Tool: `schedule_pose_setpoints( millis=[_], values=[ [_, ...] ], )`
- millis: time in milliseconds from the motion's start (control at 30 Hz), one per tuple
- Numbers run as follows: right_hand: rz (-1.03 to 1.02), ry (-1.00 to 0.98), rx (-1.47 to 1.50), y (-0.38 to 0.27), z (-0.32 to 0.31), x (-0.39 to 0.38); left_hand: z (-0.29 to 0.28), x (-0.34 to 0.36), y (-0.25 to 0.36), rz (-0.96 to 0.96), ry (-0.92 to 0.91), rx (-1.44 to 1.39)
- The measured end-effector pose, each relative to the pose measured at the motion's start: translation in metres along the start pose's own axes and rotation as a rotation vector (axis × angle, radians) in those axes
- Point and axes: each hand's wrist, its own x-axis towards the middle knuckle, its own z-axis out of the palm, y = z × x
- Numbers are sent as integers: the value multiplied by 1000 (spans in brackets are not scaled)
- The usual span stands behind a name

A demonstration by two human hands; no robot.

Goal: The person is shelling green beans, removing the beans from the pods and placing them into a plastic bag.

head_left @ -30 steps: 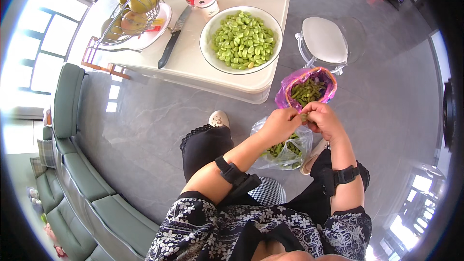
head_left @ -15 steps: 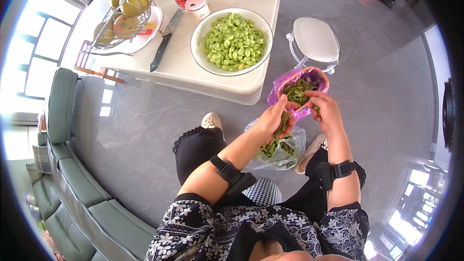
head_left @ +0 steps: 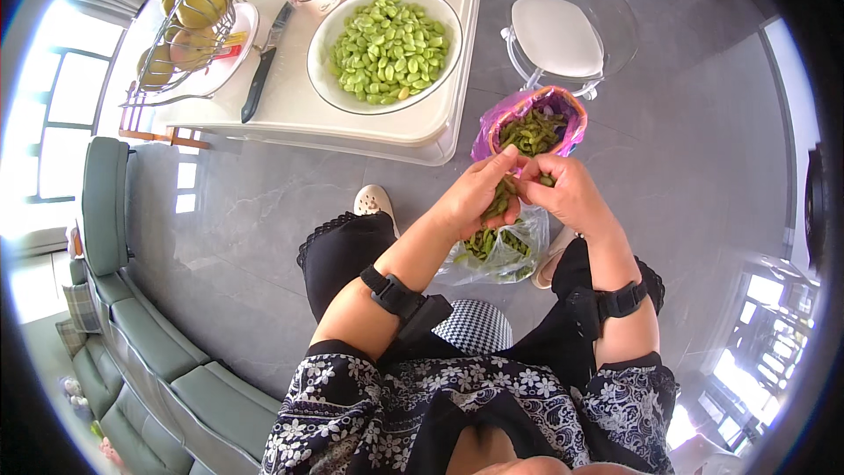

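Head view: a seated person is working over their lap with both bare hands. The left hand [head_left: 475, 198] is curling its fingers around a long green bean pod [head_left: 498, 202], and the right hand [head_left: 567, 193] is pinching the other end of that pod between thumb and fingertips, so both hands are closing on it just above the knees. Right behind the hands a crinkly purple plastic bag [head_left: 527, 119] is standing open, full of dark green pods. Under the hands a thin clear plastic bag [head_left: 501, 251] is sagging on the grey floor with more pods inside. On the smooth white table [head_left: 387, 127] a wide, round white bowl [head_left: 384, 44] is holding a heap of pale, glossy shelled beans. Beside it a black-handled knife [head_left: 261, 79] is lying near a wire basket [head_left: 185, 18] of round yellowish fruit. A white round-seated stool [head_left: 554, 40] is standing by the table.
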Motion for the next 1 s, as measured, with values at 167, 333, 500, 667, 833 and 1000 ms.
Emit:
schedule_pose_setpoints(
  millis=[167, 333, 500, 667, 833, 1000],
  values=[
    [-10, -13, -19, -8, 2, -2, -3, 1, -1, 43, 7, 131],
    [-96, 14, -31, 0, 5, -2, -1, 3, -4, 15, -22, 105],
    [79, 153, 298, -8, -2, -1, -3, -1, 1, 44, 2, 76],
    [176, 84, 573, -5, -4, -1, -1, -1, 1, 58, 49, 204],
    [157, 60, 621, -8, -6, -2, -2, -1, 0, 91, 38, 161],
    [146, 27, 588, -7, -9, -4, 1, -2, -3, 107, -5, 104]
  ],
)
